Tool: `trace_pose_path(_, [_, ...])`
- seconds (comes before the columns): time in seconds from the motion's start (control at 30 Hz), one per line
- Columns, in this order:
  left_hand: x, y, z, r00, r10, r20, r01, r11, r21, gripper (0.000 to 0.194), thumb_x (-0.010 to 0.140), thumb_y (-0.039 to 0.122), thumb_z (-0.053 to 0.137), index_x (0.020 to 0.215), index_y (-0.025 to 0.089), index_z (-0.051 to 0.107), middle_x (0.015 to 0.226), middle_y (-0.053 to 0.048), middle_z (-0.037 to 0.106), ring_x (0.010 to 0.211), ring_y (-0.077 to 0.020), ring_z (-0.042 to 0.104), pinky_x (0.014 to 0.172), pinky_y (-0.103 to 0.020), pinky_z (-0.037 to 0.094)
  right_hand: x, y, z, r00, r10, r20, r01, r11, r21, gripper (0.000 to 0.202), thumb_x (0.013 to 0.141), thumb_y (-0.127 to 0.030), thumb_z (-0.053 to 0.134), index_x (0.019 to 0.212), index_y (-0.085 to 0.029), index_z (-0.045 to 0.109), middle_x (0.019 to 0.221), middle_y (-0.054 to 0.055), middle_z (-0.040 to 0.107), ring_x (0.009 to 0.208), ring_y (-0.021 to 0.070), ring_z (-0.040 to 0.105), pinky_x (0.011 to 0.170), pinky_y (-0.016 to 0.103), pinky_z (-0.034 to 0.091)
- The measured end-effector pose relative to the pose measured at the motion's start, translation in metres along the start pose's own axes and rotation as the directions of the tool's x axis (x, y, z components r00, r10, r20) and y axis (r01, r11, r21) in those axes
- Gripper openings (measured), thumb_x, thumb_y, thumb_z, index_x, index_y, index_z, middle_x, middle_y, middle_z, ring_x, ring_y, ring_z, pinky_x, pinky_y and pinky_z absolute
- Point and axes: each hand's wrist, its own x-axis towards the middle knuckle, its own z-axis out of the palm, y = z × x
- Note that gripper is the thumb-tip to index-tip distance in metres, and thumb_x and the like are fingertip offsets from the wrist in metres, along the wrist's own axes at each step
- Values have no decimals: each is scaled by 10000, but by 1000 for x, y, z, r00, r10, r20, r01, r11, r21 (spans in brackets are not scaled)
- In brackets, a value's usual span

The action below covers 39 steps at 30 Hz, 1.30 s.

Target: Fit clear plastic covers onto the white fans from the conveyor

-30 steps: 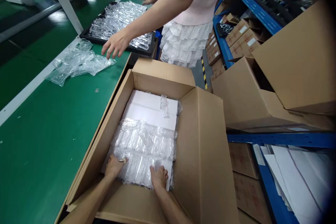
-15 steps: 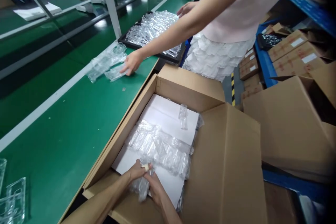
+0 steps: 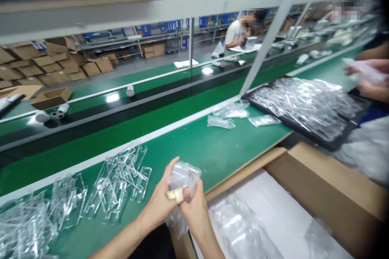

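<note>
My left hand [image 3: 160,199] and my right hand [image 3: 196,207] come together over the edge of the green bench [image 3: 188,149]. Both are closed around a bunch of clear plastic bags [image 3: 184,173], whose contents I cannot make out. A pale wrap [image 3: 175,195] circles a finger between the hands. Below on the right, the cardboard box [image 3: 322,178] stands open. White sheets [image 3: 273,194] lie inside it, with more clear bagged pieces [image 3: 240,222] on top. To the left, loose clear plastic frames [image 3: 121,178] lie heaped on the bench.
A black tray [image 3: 331,143] of clear bagged parts sits at the right, beside a co-worker's hands [image 3: 372,77]. Several clear bags [image 3: 232,110] lie on the bench near it. A slanted metal post [image 3: 270,36] rises behind. Another person [image 3: 235,32] sits across the line.
My view has swung left and up towards the bench. My hands, with the clear bags between them, have lifted from inside the box to beside its edge. The co-worker's arm has drawn back right.
</note>
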Motion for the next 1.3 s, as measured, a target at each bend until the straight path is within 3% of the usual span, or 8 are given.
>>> trace_pose_path(0.2, [-10,-30,-115,952,-70,-298,27,989,-146,583,708,477,621,1190,166,519,1186,-102,597,1077,-263,551,951,-363,399,16,-54,111,958,31,286,11,989,-145,743,686,-348,591,1323,-83,315,1183,178,585,1057,289,585,894,396,452])
trace_pose_path(0.37, [-26,-53,-197,973,-86,-215,76,996,-53,460,749,418,554,1129,166,617,1207,-88,619,1121,-236,547,968,-313,390,11,-38,176,936,37,349,15,990,-144,847,622,-289,631,1373,-138,268,1302,135,513,1164,263,519,957,357,415])
trace_pose_path(0.53, [-24,-72,-250,988,-85,-133,114,966,232,372,713,353,562,989,146,701,1025,-89,703,969,-254,621,854,-306,435,10,-28,210,934,-12,357,69,987,-148,955,616,-299,662,1427,-143,183,1401,126,406,1270,250,403,1045,343,320])
trace_pose_path(0.63, [-22,-76,-265,985,-107,-134,142,948,284,306,691,343,573,843,126,728,821,-83,719,815,-263,633,742,-315,439,9,-32,216,923,-76,377,122,987,-101,953,617,-300,690,1423,-164,199,1448,127,336,1316,256,323,1079,380,252])
trace_pose_path(0.73, [-22,-76,-270,985,-98,-145,139,940,312,251,694,328,564,752,141,721,761,-58,690,751,-225,612,695,-283,420,14,-40,213,919,-48,390,81,994,-67,670,741,-401,597,1340,-211,365,1410,91,401,1301,234,342,1068,375,252])
trace_pose_path(0.87, [-27,-70,-268,979,-67,-191,126,940,316,236,718,324,543,688,148,698,795,-63,657,745,-194,588,676,-256,406,30,-49,209,912,-28,409,46,998,-35,292,777,-432,520,988,-236,565,979,26,633,949,208,568,859,329,415])
trace_pose_path(1.0, [-38,-64,-266,959,-83,-272,168,938,305,270,770,314,499,855,169,710,849,-60,681,793,-208,604,720,-273,417,47,-54,212,887,-55,458,60,998,5,180,674,-390,591,706,-218,548,622,-34,545,617,161,509,624,275,408])
trace_pose_path(1.3, [-60,-42,-266,942,-30,-334,210,829,518,401,880,329,357,1176,255,618,952,-73,640,882,-226,609,752,-307,442,48,-77,210,860,-146,489,151,988,29,159,692,-345,594,651,-195,626,686,13,603,689,179,530,688,289,401])
